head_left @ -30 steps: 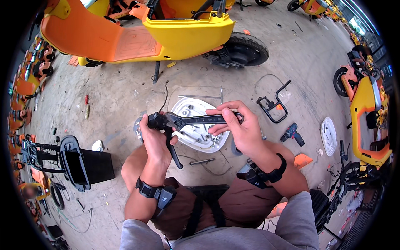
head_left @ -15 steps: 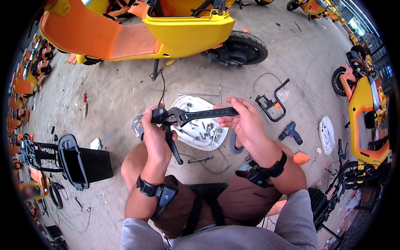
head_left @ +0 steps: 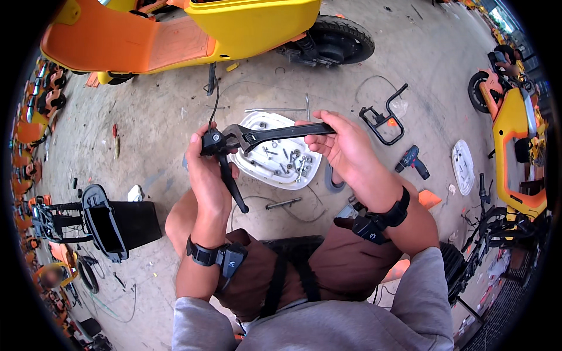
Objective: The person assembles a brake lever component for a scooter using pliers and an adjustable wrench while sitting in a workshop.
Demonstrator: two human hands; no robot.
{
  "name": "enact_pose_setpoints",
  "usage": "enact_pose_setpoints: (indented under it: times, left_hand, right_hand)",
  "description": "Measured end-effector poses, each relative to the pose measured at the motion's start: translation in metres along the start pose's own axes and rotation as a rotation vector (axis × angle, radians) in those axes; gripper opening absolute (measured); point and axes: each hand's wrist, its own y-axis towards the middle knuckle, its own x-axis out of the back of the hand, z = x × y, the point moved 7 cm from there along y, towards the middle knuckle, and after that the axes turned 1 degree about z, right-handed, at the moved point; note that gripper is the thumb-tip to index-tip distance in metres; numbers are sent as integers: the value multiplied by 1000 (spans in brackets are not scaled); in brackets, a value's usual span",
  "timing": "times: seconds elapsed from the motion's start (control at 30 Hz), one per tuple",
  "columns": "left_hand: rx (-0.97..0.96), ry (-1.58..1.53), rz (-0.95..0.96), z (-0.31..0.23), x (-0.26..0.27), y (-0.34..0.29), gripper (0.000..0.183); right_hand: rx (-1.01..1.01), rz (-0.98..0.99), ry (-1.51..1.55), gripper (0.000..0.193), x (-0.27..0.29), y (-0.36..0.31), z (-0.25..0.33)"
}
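A black brake lever (head_left: 225,169) hangs down from its round clamp, cable running upward. A black adjustable wrench (head_left: 275,134) lies level, its open jaws on the clamp.

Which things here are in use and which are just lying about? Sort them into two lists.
In use:
left hand holding the black brake lever
right hand holding the wrench
white tray of bolts beneath

Lying about:
cordless drill
black metal bracket
yellow scooter
black basket
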Motion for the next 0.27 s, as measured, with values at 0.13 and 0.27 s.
enact_pose_setpoints:
  times: [0.13,0.27]
  left_hand:
    - [0,1,15,0,0,0,54]
    - [9,-8,-19,3,1,0,54]
  right_hand:
    - [33,24,-12,23,-4,-2,4]
    - [49,38,-42,25,-6,-3,5]
